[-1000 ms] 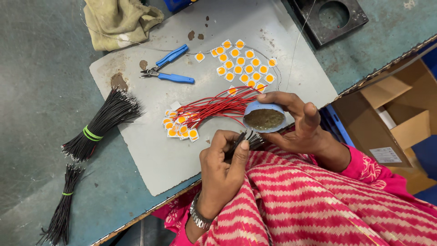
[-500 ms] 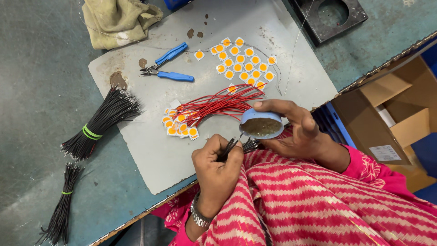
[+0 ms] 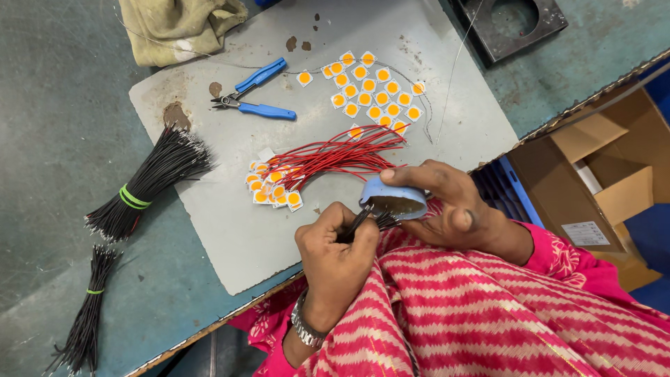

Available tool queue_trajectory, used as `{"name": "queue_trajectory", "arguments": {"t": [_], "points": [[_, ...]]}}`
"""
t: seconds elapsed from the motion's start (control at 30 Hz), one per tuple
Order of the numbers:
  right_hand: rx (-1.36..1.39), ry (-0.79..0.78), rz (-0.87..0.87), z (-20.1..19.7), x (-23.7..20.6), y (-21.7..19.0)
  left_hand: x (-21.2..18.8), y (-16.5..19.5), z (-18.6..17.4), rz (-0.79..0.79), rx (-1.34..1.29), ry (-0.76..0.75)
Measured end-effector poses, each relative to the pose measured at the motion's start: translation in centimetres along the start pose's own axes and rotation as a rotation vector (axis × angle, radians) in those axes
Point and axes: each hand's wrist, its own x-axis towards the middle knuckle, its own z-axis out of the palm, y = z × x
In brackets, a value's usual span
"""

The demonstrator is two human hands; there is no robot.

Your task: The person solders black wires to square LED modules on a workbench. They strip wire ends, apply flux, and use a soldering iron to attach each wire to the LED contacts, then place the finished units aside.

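Observation:
My right hand grips a small round blue tin with a dark paste inside, tilted toward me just past the near edge of the grey mat. My left hand, with a metal watch on its wrist, pinches a short bunch of black wires; their ends touch the tin's rim. Just beyond the tin lies a fan of red wires joined to small square yellow chips.
More yellow chips lie in a group at the mat's far side, near blue-handled cutters. Two bundles of black wires rest at the left. A cloth is at the back; an open cardboard box is at the right.
The tin has dropped lower and tipped toward me. My left hand has swung the black wire ends up from below the tin to its rim.

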Motion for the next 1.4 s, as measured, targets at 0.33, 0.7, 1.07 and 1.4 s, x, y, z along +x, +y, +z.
{"name": "queue_trajectory", "arguments": {"t": [0.33,0.7,1.07,1.4], "points": [[-0.038,-0.008,0.006,-0.4,-0.4,0.8,-0.4,-0.2,0.0,0.021,-0.024,-0.001],[0.166,0.017,0.101,-0.8,-1.3,2.0,0.0,0.8,-0.4,0.033,-0.005,-0.032],[0.224,-0.041,0.132,-2.0,-1.1,2.5,0.5,1.6,-0.1,0.037,0.021,-0.047],[0.234,-0.049,0.131,-1.1,-1.4,2.3,-0.2,0.0,-0.1,-0.044,-0.072,0.021]]}}
